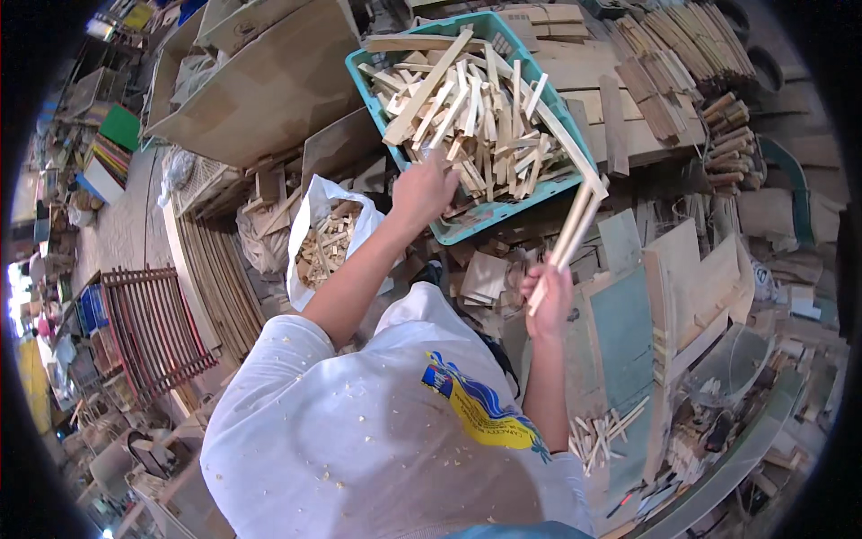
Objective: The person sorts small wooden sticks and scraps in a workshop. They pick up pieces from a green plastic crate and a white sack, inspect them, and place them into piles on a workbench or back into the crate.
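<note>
A turquoise plastic crate (471, 231) holds a heap of loose wooden offcuts and strips (465, 101). My left hand (424, 188) is at the crate's near left side, with its fingers bent down by the wood pieces. Whether it grips one of them is hidden by the hand itself. In my right hand (549, 296) are a few slim wooden strips (572, 229), held together at their lower end. They slant up toward the crate's near right corner, where a longer strip (569, 145) lies along the rim.
A white plastic sack (300, 269) of small wood bits stands left of the crate. Behind it leans a large cardboard box (269, 81). Bundled sticks (731, 141) lie at the far right. On a greenish board (623, 337) at right rests a small pile of thin sticks (599, 438).
</note>
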Available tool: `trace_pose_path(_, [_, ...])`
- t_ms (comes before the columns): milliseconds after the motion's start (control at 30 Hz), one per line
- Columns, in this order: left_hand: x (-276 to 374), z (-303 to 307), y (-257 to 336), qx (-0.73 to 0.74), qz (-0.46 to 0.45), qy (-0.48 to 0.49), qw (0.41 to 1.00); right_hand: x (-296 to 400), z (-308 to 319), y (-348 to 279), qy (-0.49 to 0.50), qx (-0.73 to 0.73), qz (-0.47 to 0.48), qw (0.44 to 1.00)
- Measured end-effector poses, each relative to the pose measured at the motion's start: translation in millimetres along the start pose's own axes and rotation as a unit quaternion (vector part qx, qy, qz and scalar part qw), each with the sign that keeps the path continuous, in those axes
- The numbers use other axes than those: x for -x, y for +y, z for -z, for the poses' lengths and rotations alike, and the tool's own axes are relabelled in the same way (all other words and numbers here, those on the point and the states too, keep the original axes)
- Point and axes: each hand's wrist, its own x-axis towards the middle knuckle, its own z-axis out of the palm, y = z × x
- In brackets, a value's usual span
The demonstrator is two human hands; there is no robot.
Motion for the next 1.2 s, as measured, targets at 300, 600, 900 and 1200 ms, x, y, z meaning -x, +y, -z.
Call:
trace_pose_path(300, [-26.9, -22.9, 0.7, 0.015, 0.036, 0.021, 0.999, 81.5, 286.2, 51.9, 0.296, -0.261, 0.091, 0.915])
trace_pose_path(600, [14.4, -18.8, 7.1, 0.537, 0.227, -0.176, 0.793, 131.8, 351.3, 31.6, 0.571, -0.177, -0.005, 0.802])
trace_pose_path(900, [90.7, -31.7, 8.3, 0.585, 0.201, -0.266, 0.739, 23.0, 90.4, 30.5, 0.005, 0.129, 0.046, 0.991])
trace_pose_path(1200, [128.0, -23.7, 7.5, 0.217, -0.12, -0.213, 0.945, -20.9, -39.4, 22.7, -0.155, 0.186, -0.058, 0.968])
